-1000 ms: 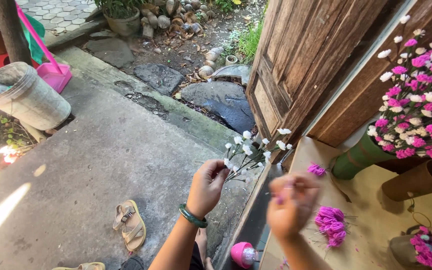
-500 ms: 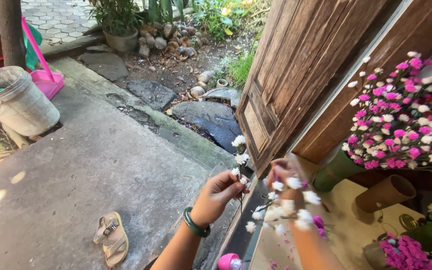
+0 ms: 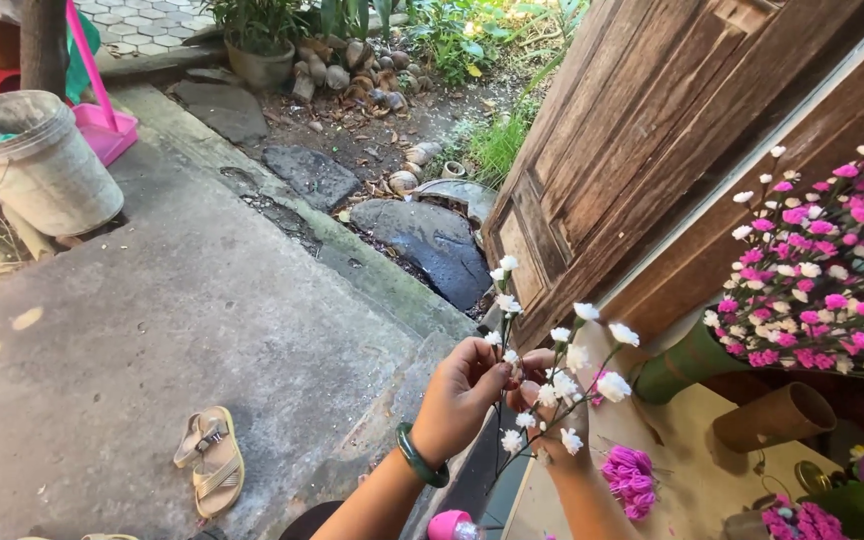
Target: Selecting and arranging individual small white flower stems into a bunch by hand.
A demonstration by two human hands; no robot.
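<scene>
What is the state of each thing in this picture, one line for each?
left hand: closed, pinching the white flower sprig
right hand: closed around the sprig's stems
white flower sprig: held upright between both hands
wooden door: swung open
pink and white bouquet: standing tilted in a green cone
bucket: upright
sandal: lying on the concrete

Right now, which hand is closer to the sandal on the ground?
Left. The left hand is up and to the right of the sandal. The right hand is farther right, past the white flower sprig both hands hold.
</scene>
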